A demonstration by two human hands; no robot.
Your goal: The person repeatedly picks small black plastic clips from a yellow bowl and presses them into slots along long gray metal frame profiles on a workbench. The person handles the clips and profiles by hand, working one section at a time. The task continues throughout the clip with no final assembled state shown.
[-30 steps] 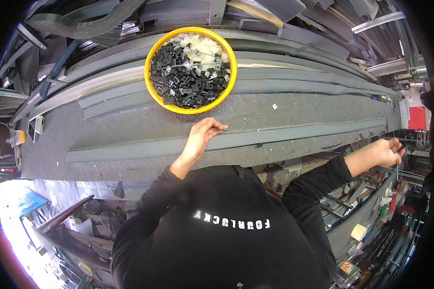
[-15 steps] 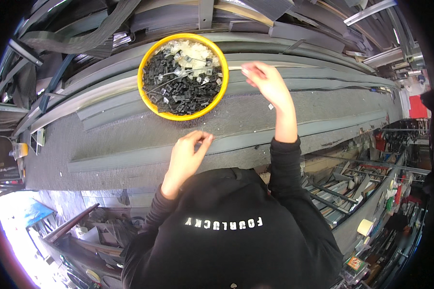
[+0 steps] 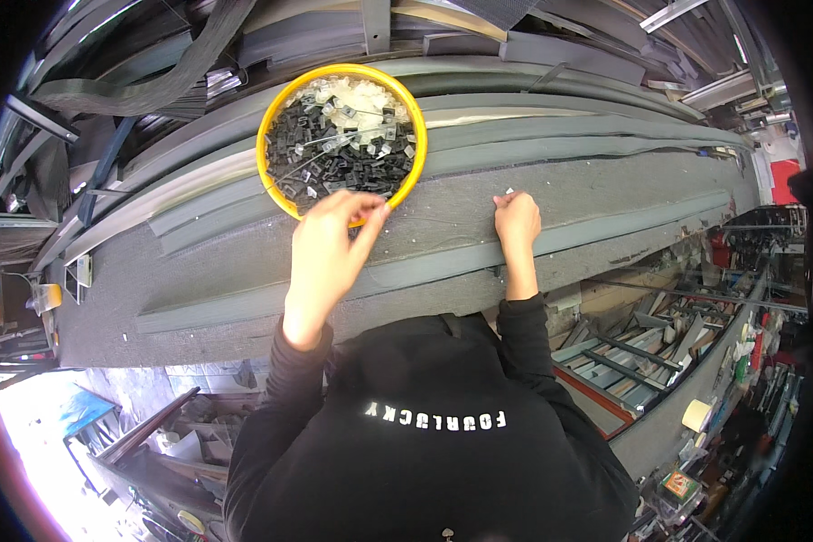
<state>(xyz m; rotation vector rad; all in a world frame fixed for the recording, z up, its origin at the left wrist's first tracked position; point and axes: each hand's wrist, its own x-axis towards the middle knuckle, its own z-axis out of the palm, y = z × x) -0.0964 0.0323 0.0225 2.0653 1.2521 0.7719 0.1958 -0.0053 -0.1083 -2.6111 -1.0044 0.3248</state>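
A yellow round basin holds a heap of small black plastic clips and a pile of pale translucent clips. Thin wire-like strands lie across the heap. My left hand is at the basin's near rim, thumb and fingertips close together; whatever they pinch is hidden. To the right of the basin, my right hand is low over the grey workbench with its fingers curled closed. A small pale clip shows at its fingertips.
Long grey strips lie along the bench behind the basin, and another grey strip runs along the near side. Stacked profiles and a ribbed dark band fill the far side. Racks of metal lengths stand at the right.
My left hand has moved up and forward to the basin's near rim. My right hand has come down and nearer from beside the strips, and its fingers have closed at the loose pale clip.
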